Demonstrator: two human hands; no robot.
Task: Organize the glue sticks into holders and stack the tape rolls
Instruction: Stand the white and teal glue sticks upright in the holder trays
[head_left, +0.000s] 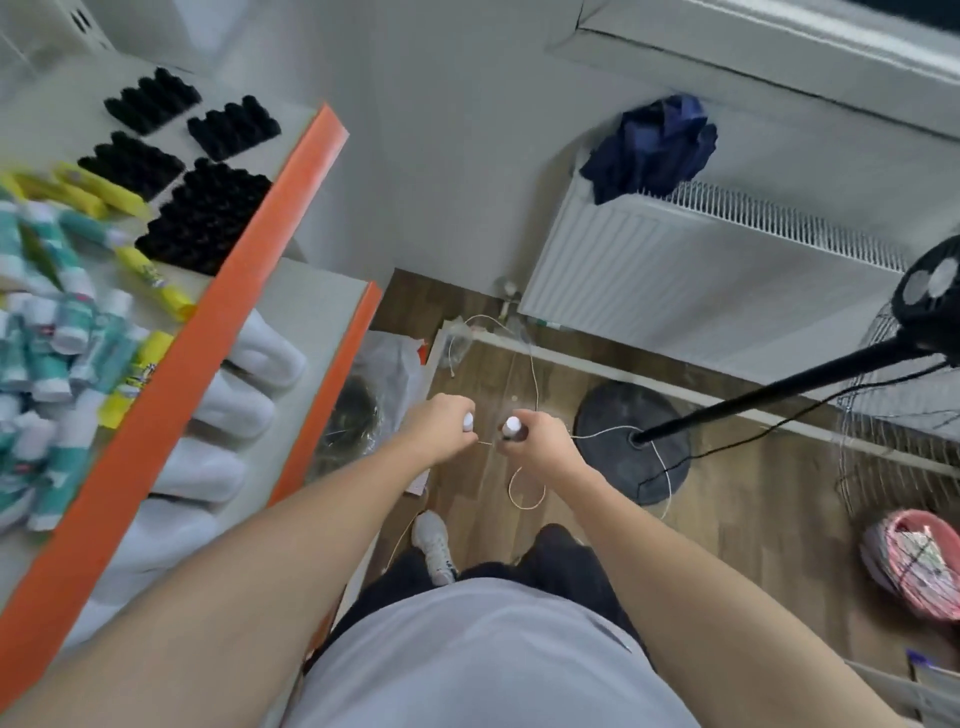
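The person stands beside the table (156, 395) and looks down at the floor (727, 499). Both arms reach forward and low, and the hands are close together over the wooden floor. The left hand (441, 423) has a narrow grip, curled around a small white-capped stick (468, 420). The right hand (540, 441) also has a narrow grip, curled around a dark stick with a white cap (511, 428). It is too small to tell if these are glue sticks.

The pile of glue sticks (62, 332), teal and yellow, lies on the table at nine o'clock from the hands. The black holders (202, 218) sit at about ten o'clock, just beyond the pile. White rolls (234, 405) lie on the lower shelf under the orange edge (208, 332). A fan base (631, 441) stands at three o'clock.
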